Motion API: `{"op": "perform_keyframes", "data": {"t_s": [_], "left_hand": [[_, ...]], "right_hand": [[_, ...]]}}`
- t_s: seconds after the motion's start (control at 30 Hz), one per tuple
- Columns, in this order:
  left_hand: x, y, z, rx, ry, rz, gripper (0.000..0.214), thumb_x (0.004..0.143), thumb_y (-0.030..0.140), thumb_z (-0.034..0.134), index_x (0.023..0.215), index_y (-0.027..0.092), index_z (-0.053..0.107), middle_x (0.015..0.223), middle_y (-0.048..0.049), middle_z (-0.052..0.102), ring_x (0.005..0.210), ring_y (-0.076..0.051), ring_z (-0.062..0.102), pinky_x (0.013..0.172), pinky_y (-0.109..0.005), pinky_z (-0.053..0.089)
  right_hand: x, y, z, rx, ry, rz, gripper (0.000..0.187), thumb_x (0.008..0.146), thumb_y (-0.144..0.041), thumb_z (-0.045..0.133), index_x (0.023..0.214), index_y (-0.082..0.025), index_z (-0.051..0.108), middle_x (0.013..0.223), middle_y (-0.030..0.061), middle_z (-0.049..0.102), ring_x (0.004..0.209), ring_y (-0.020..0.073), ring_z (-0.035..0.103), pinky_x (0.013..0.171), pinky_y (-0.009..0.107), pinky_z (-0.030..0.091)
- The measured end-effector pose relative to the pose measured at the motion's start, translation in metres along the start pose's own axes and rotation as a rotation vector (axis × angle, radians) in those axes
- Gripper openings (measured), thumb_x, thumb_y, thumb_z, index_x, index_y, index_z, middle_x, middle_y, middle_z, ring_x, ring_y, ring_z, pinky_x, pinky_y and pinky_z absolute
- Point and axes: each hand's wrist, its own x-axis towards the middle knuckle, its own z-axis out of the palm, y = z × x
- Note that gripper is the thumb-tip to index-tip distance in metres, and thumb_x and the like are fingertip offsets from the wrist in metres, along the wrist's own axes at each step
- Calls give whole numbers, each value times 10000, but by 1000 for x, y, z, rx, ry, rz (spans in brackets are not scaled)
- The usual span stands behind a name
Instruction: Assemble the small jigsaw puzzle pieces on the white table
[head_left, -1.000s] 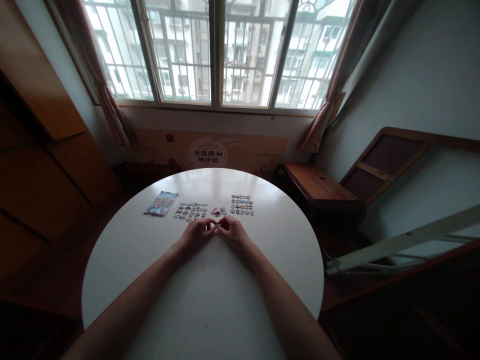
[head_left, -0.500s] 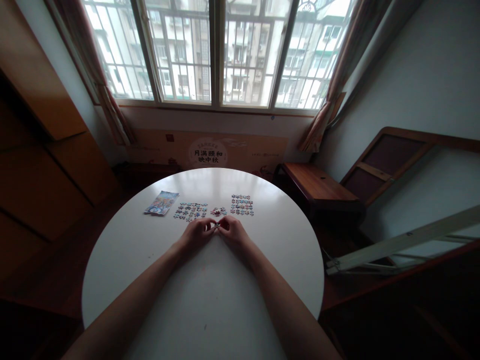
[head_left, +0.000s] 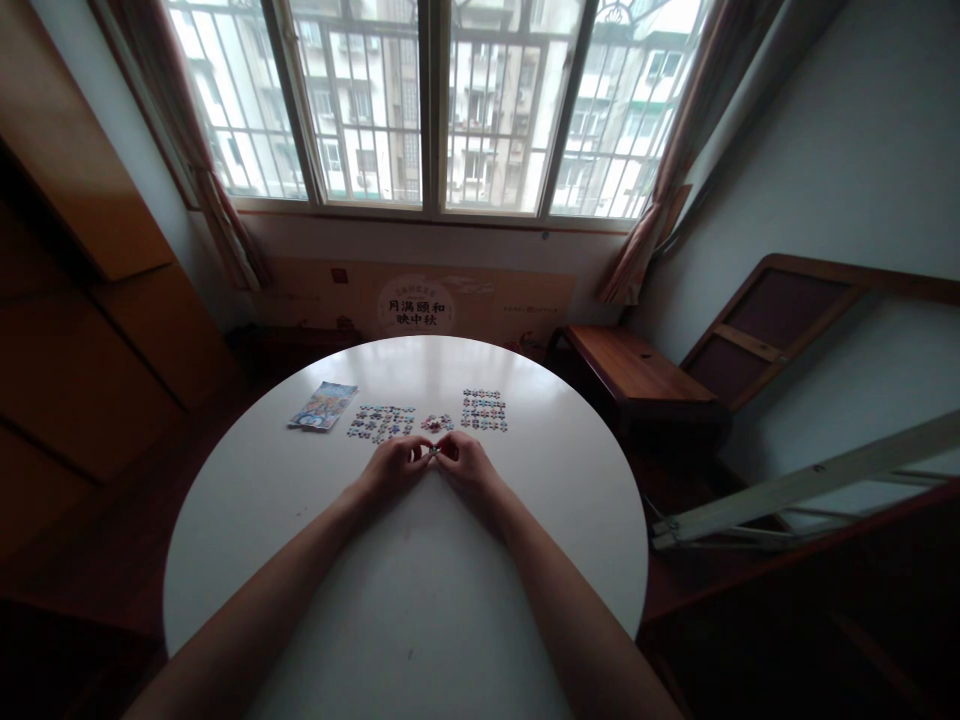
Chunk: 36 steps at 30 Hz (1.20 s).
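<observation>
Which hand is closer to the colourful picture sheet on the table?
The left. The left hand is to the right of the picture sheet and closer to the person; the right hand is farther right, beyond the left one.

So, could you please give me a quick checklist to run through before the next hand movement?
1. Left hand pinching at the fingertips: ok.
2. Right hand meeting it at the same small jigsaw piece: ok.
3. Whether that is one piece or several joined: cannot tell, too small.
4. Right-hand group of jigsaw pieces laid out in rows: ok.
5. Small pile of jigsaw pieces between that group and the left-hand group of jigsaw pieces: ok.
6. Printed picture sheet on the round white table, out from under the hands: ok.
</observation>
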Motion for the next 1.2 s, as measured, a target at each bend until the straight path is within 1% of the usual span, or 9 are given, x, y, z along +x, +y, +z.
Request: {"op": "perform_keyframes", "data": {"t_s": [0.33,0.77,1.2], "left_hand": [[0,3,-1,-7,-1,-11,225,789,284,569,974,220,681,676,16,645,574,-95,539,572,-183,392],[0,-3,2,4,3,6,222,798,300,565,973,222,676,672,25,637,572,-90,535,571,-182,387],[0,1,0,-18,1,-10,220,794,301,567,964,221,681,667,19,637,570,-94,533,576,-188,394]], "right_hand": [[-1,-1,-1,-1,-1,3,52,730,-167,598,776,-149,611,701,-6,561,623,99,462,595,213,362],[-1,-1,0,6,7,-7,48,729,-165,594,770,-144,609,689,-6,554,624,101,465,594,215,361],[0,0,0,0,-5,1,46,723,-160,601,768,-149,607,689,-8,559,614,97,461,585,209,360]]}}
